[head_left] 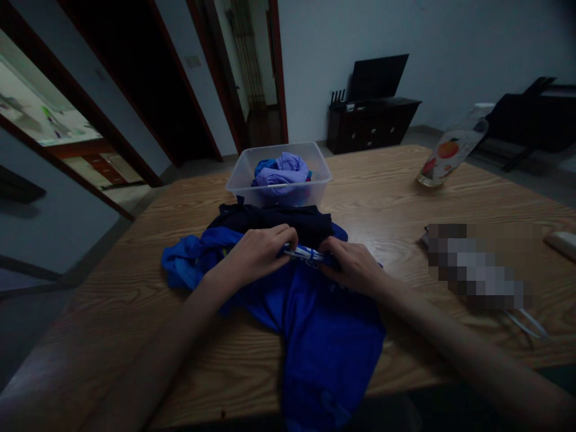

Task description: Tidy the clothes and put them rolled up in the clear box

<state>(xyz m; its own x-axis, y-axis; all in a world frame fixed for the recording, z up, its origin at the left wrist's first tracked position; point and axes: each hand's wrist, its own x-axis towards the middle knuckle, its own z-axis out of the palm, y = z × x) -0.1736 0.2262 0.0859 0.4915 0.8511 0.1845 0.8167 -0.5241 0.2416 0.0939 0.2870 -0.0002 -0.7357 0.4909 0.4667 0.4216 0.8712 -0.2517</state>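
A bright blue garment (324, 336) lies spread on the wooden table (135, 312), one end hanging over the near edge. My left hand (256, 252) and my right hand (353, 264) both pinch its white-striped edge (303, 253) near the middle. A dark navy garment (274, 219) lies just beyond my hands, partly under the blue one. Behind it stands a clear plastic bin (281, 186) holding bunched lilac and blue cloth (281, 169).
A printed fruit-pattern packet (450, 155) leans at the table's far right. A blurred-out object (481, 267) and thin cords (526, 321) lie at the right, a pale object (562, 243) at the right edge. A dark TV cabinet (371, 123) stands behind.
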